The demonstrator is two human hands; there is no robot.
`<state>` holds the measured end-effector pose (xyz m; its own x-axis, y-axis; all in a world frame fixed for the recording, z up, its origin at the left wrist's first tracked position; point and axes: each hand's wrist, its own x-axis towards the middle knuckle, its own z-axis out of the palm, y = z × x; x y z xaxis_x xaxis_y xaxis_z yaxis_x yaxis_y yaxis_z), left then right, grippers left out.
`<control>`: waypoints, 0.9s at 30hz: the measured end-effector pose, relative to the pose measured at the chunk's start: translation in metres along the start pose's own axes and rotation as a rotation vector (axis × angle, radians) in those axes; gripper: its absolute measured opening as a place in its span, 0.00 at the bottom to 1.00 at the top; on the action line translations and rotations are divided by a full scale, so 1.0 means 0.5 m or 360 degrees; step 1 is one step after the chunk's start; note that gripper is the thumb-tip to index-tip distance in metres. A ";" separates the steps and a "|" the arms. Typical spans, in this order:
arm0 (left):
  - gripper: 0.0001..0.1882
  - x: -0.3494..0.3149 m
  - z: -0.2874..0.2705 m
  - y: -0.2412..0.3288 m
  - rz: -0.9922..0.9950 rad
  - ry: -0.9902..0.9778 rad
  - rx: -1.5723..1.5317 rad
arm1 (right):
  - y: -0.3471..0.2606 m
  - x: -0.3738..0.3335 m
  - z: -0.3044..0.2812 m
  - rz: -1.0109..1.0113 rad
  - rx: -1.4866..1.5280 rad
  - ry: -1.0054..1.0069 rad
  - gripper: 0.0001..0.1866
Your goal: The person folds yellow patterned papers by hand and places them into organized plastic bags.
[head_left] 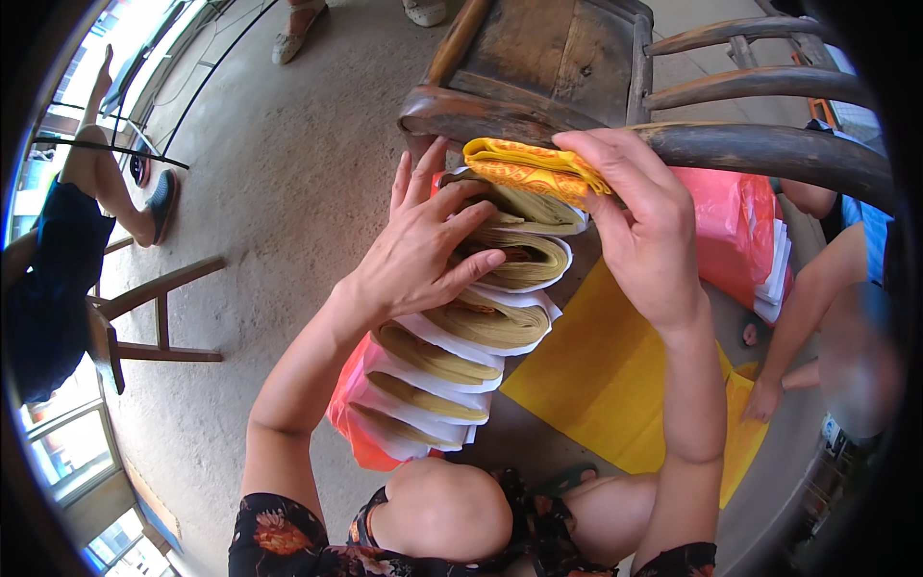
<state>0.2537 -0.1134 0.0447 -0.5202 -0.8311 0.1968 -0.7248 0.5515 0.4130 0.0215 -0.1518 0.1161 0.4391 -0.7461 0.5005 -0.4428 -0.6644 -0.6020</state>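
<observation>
My right hand (639, 216) pinches a folded yellow paper bundle (531, 167) with orange patterning, held above the far end of a row of packets. Several folded brownish paper stacks (495, 322), each wrapped in white paper, stand side by side in a pink-red plastic bag (356, 399). Fingers spread, my left hand (423, 236) rests on the packets at the far end, its fingertips at the folds of brown paper. Its thumb lies over the packets nearer the middle. The bag's far end is partly hidden by my hands.
Beyond the bag lies a dark wooden chair (538, 58). Yellow sheets (615, 356) spread on the floor at right, touched by another person's hand (762, 399). A second pink bag (731, 226) with white paper stands there. At left are a wooden stool (159, 293) and another person's leg (120, 188).
</observation>
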 end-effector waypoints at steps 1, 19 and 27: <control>0.29 -0.004 0.002 -0.005 0.0024 0.0019 -0.0046 | -0.001 0.006 0.003 -0.0028 -0.0011 -0.0026 0.18; 0.34 -0.001 -0.006 -0.027 0.0150 -0.0038 -0.0276 | 0.004 0.047 0.101 -0.0329 -0.0860 -0.0661 0.05; 0.34 -0.002 -0.003 -0.030 0.0150 -0.0001 -0.0318 | -0.004 0.068 0.120 0.0064 -0.0830 -0.1083 0.06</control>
<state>0.2654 -0.1211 0.0396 -0.5817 -0.7765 0.2422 -0.5691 0.6013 0.5608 0.0840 -0.1733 0.0971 0.7150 -0.6923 -0.0978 -0.6976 -0.6972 -0.1650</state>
